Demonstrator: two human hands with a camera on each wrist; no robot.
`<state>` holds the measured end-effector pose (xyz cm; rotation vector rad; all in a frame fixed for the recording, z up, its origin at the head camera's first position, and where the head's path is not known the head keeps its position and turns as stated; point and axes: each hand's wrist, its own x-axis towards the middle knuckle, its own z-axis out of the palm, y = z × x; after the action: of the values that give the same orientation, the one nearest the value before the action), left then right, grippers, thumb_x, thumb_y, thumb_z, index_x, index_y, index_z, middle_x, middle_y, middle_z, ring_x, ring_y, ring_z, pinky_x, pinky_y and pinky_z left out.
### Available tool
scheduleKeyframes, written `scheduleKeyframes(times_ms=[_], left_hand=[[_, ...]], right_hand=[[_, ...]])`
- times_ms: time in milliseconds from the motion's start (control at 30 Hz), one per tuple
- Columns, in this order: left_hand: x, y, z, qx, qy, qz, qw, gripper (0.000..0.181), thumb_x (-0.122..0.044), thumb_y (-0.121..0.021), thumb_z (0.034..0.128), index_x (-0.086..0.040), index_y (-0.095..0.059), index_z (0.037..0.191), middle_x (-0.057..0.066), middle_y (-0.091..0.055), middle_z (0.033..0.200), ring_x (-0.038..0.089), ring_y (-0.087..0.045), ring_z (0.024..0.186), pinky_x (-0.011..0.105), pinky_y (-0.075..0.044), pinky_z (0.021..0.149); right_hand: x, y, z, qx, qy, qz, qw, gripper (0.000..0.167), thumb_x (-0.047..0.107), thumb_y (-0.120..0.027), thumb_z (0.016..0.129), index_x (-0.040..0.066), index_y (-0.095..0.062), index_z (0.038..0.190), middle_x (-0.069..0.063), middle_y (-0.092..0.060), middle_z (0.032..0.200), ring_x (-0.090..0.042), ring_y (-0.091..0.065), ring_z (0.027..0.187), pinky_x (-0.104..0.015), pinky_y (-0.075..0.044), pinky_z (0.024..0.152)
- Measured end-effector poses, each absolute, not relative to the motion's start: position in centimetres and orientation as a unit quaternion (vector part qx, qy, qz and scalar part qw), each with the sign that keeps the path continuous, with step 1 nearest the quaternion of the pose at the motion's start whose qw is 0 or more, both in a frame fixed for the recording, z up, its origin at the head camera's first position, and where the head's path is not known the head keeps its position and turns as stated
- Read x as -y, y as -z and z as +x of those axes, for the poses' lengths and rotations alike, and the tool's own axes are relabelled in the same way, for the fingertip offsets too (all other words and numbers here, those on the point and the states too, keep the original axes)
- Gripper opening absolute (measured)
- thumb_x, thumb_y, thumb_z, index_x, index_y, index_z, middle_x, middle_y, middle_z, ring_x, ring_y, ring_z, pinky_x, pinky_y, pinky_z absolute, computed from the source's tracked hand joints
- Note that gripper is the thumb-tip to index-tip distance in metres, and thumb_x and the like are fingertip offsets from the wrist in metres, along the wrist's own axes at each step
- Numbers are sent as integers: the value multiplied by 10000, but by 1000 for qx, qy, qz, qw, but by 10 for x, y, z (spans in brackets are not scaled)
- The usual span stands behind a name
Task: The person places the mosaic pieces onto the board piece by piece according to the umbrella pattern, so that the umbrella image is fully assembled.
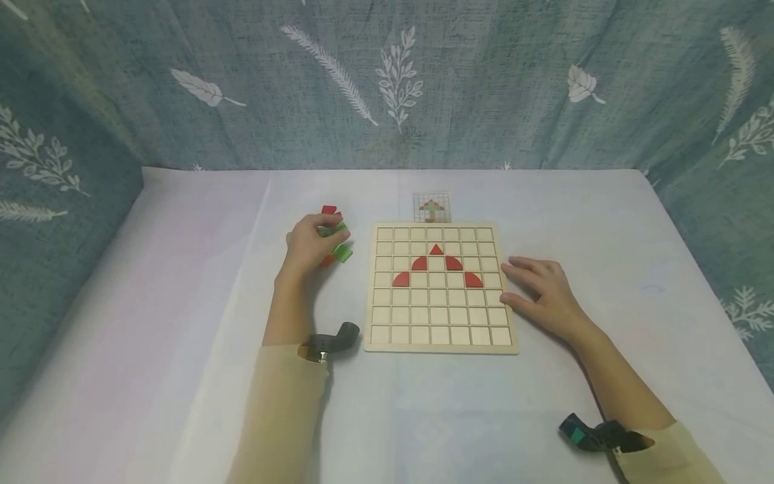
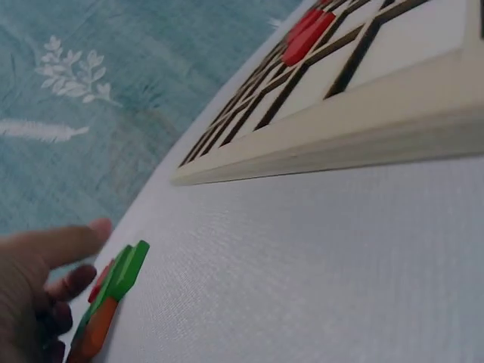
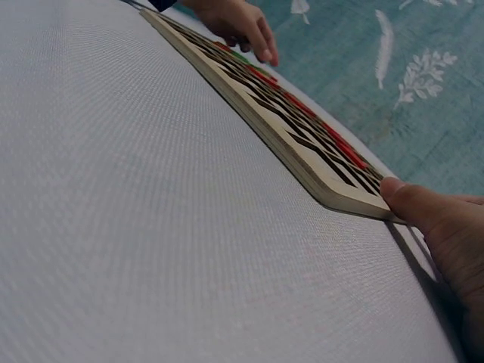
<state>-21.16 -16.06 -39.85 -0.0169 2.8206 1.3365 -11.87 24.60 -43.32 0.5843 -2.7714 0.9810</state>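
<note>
At the left, the left hand (image 1: 310, 245) is hovering low over a small heap of loose pieces (image 1: 343, 253) on the white tabletop (image 1: 423, 417); its thumb and forefinger are standing narrowly apart, and no piece is plainly showing between them. Red, green and orange blocks are lying there, overlapping and tilted at odd angles, with no shared long axis. They are looking light, stiff and smooth, perhaps a little slippery, so a thumb-and-finger pinch on opposite side edges would probably be serving best.

Rightward, a pale grid board (image 1: 441, 349) is lying flat and squared to the person. It is looking nearly square, so no long axis is standing out; it is seeming rigid and sturdy, best held by its raised rim. On it, the left red quarter-rounds (image 1: 402, 279) are curving toward the far left, a red triangle (image 1: 436, 250) is pointing straight away from the person, and the right red quarter-rounds (image 1: 453, 263) are curving toward the far right. Just beyond the far rim, a small patterned card (image 1: 432, 207) is lying flat.

At the right, the right hand (image 1: 547, 296) is resting against the board's right edge, thumb and fingers spreading wide.
</note>
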Motion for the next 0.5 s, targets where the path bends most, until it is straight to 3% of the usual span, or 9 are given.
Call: scheduleKeyframes(times_ms=[233,500], left_hand=[[156,409,-213,-933,-358,-20,-31,371,-288,-671,854,-94,-659,1170,140,-580,1209,341,-476,1118,538,-199,920],[148,410,-209,-953,-302,-5,-33,362,-307,-643,853,-85,-653,1139,141,-572,1146,341,-448,1078,568,-132,969]], right_hand=[[-246,435,-119,924,-326,190,65,530,248,-735,806,46,-575,1269,-180,-481,1346,-351,-356,1179,-551,-284,923],[-246,434,-118,923,-329,187,64,530,226,-740,799,36,-575,1266,-185,-478,1349,-363,-350,1187,-567,-279,935]])
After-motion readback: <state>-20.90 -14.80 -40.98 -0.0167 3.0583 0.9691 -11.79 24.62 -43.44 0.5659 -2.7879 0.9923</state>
